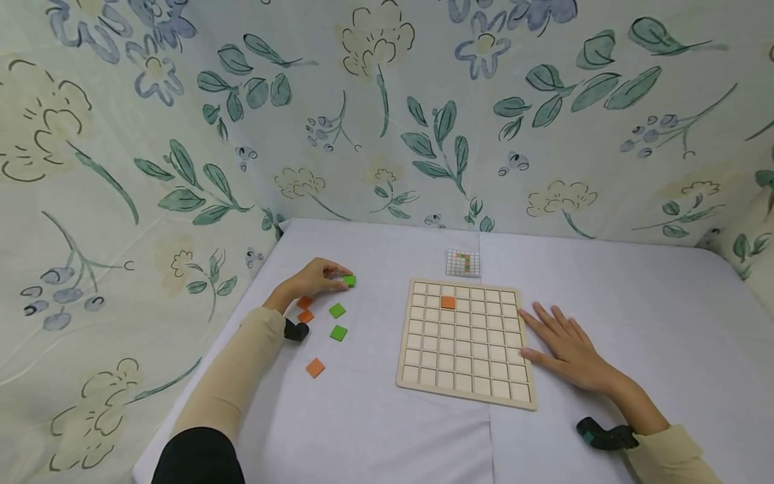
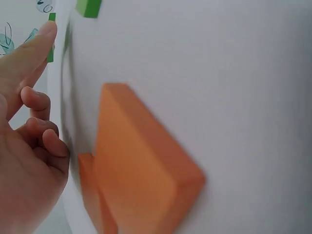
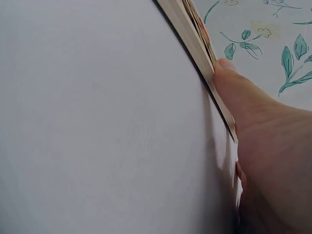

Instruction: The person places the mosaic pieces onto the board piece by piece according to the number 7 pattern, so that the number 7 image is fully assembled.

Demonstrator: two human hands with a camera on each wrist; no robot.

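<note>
My left hand (image 1: 316, 277) pinches a green square tile (image 1: 349, 281) between thumb and finger at the table's left side; its other fingers curl inward in the left wrist view. Just below that hand lie two orange tiles (image 1: 306, 316), large in the left wrist view. Two more green tiles (image 1: 337, 310) lie to the right of these, and another orange tile (image 1: 315, 368) sits nearer me. My right hand (image 1: 568, 349) rests with spread fingers at the right edge of a wooden grid board (image 1: 465, 398), thumb touching its rim. One orange tile (image 1: 448, 302) occupies a cell in the board's upper part.
A small printed grid card (image 1: 462, 263) with a coloured pattern lies behind the board. White cloth (image 1: 375, 430) covers the table, with a fold near the front. Floral fabric (image 1: 387, 134) hangs behind and to the left.
</note>
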